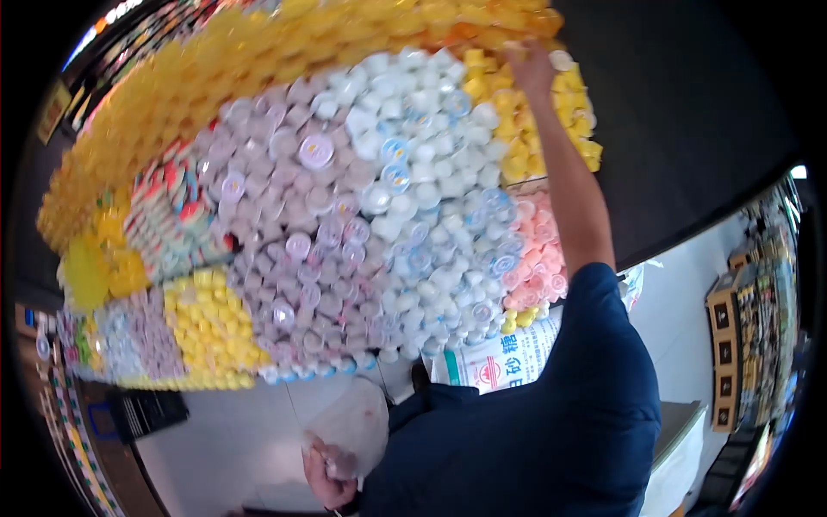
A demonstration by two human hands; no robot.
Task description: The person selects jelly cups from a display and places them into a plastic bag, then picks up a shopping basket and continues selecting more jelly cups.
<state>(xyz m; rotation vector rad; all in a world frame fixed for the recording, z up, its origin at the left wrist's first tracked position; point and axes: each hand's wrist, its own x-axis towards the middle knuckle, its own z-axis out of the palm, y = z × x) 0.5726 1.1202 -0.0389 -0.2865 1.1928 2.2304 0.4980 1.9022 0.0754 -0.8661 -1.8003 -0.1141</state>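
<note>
Low in the view, my left hand (324,479) is closed on a thin translucent plastic bag (360,420), which bulges up beside my body. Something small and brownish-pink shows near the fingers, blurred behind the plastic. My right arm stretches far across a sloping heap of small cups. At its end my right hand (531,71) has its fingers extended over the yellow cups (522,160), right at the edge of the orange-yellow packs (413,28) along the back. Some fingertips blend into the packs there.
White cups (431,155), greyish-purple cups (284,172) and pink cups (536,246) fill the display in patches. Striped wrapped packs (177,211) lie at left. A printed white sack (504,358) stands below the front edge. A black surface (680,112) borders the right; shelves (749,336) stand beyond.
</note>
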